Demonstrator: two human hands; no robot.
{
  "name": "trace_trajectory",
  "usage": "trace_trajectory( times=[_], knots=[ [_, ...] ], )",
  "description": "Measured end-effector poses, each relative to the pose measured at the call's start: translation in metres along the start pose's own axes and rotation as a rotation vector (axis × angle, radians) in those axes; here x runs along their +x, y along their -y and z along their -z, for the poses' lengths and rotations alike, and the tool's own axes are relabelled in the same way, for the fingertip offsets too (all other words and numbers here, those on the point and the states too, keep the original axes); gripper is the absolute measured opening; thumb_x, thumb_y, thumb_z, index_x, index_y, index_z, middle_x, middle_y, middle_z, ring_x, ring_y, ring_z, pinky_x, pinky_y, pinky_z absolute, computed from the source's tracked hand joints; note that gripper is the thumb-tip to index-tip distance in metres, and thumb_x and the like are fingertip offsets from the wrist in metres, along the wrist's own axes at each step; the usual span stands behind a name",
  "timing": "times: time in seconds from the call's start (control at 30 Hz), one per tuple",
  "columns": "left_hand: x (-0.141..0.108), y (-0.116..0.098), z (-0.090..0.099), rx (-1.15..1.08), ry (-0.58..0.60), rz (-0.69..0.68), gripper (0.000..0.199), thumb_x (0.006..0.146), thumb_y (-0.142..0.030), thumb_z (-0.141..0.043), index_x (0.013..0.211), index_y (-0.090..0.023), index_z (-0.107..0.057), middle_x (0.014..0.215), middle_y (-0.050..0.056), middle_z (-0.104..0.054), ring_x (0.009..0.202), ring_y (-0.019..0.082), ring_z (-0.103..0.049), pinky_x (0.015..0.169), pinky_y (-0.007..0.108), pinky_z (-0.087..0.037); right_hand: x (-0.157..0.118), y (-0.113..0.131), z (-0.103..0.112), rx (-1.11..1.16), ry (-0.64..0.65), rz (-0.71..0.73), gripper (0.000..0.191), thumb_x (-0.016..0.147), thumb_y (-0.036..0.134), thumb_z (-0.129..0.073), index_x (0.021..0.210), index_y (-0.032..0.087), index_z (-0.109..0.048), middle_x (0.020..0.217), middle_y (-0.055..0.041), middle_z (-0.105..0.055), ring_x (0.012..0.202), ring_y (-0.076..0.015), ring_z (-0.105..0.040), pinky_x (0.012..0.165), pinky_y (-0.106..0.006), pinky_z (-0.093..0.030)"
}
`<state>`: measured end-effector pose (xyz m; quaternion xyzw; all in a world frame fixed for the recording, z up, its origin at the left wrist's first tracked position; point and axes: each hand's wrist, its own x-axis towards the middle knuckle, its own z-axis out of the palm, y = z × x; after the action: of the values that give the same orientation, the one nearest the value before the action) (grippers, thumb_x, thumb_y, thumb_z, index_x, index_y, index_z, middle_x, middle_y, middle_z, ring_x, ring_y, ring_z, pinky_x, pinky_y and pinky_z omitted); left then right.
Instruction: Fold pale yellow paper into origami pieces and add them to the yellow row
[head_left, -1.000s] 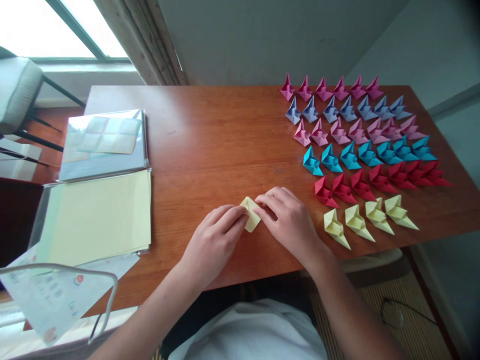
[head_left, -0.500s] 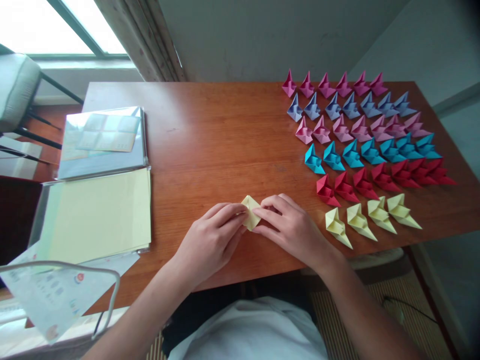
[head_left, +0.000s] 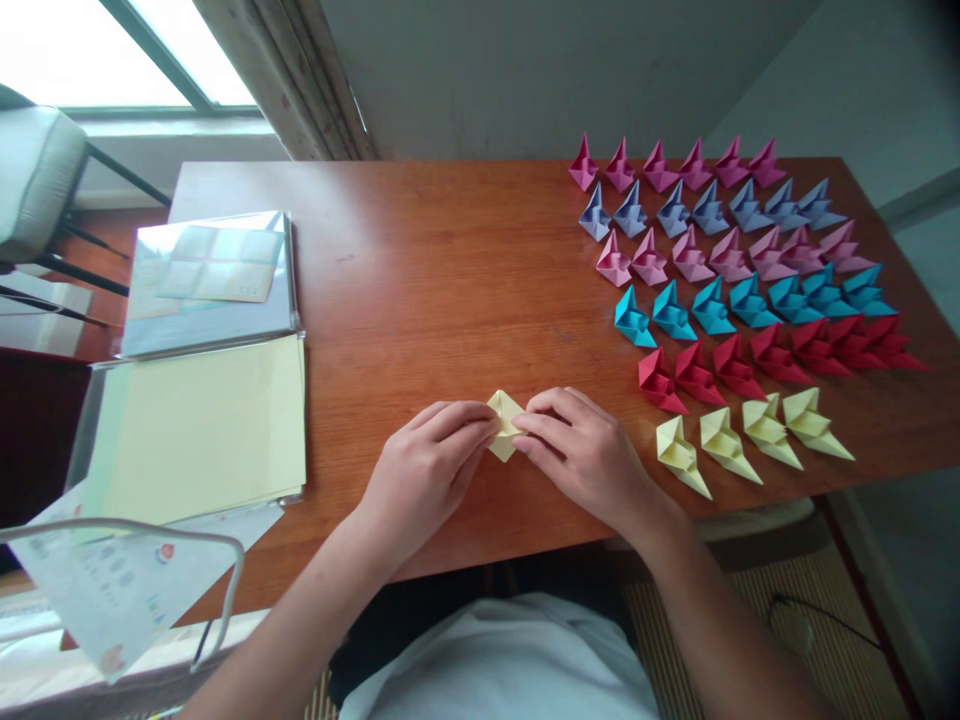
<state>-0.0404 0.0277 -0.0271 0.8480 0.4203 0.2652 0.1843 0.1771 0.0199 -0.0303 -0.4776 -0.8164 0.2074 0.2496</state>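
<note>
A small folded piece of pale yellow paper (head_left: 505, 424) is held just above the wooden table (head_left: 420, 270), near its front edge. My left hand (head_left: 431, 460) pinches its left side between thumb and fingers. On the right side, my right hand (head_left: 589, 450) grips it with its fingertips. To the right of my right hand stand several folded yellow paper pieces (head_left: 679, 455) in a row. Behind them are rows of similar folded pieces in red (head_left: 696, 375), blue (head_left: 673, 312), pink (head_left: 690, 255), purple (head_left: 674, 210) and magenta (head_left: 621, 167).
A stack of yellow paper sheets (head_left: 202, 430) lies at the table's left, with a clear plastic packet (head_left: 214, 285) behind it. A printed sheet (head_left: 142, 590) and a curved metal bar (head_left: 232, 590) are at the lower left. A chair (head_left: 37, 185) stands beyond the table.
The whole view has shifted slightly. The fingertips of my right hand have moved a little on the yellow paper, and both hands still hold it.
</note>
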Motion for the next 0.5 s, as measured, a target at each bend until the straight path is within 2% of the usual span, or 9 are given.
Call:
trace_trajectory(
  times=[0.13,0.27,0.5],
  knots=[
    [0.003,-0.006,-0.001,0.029,-0.042,0.1,0.016,0.098,-0.019,-0.056,0.102,-0.022,-0.071,0.104,0.003,-0.077,0.089,0.016,-0.071,0.081,0.027,-0.055,0.002,0.003,-0.004,0.027,-0.033,-0.068,0.017,0.101,0.024,-0.055,0.098,0.022,-0.072,0.095,-0.0064,-0.068,0.09,-0.0204,-0.063,0.083,-0.035,-0.052],
    [0.005,-0.01,-0.004,0.059,-0.08,0.213,0.017,0.098,-0.022,-0.056,0.108,-0.023,-0.07,0.105,0.004,-0.078,0.088,0.017,-0.073,0.075,0.025,-0.055,0.009,0.009,-0.006,0.089,-0.07,-0.185,0.014,0.098,0.02,-0.058,0.096,0.022,-0.071,0.089,-0.0051,-0.069,0.087,-0.0202,-0.063,0.082,-0.034,-0.051],
    [0.011,-0.014,-0.006,-0.085,-0.101,0.349,0.015,0.095,-0.023,-0.06,0.105,-0.021,-0.071,0.105,0.005,-0.077,0.084,0.017,-0.073,0.071,0.025,-0.056,0.016,0.014,-0.01,0.11,-0.113,-0.309,0.01,0.095,0.022,-0.063,0.087,0.022,-0.069,0.081,-0.0031,-0.068,0.076,-0.0185,-0.061,0.07,-0.031,-0.047]
  ],
)
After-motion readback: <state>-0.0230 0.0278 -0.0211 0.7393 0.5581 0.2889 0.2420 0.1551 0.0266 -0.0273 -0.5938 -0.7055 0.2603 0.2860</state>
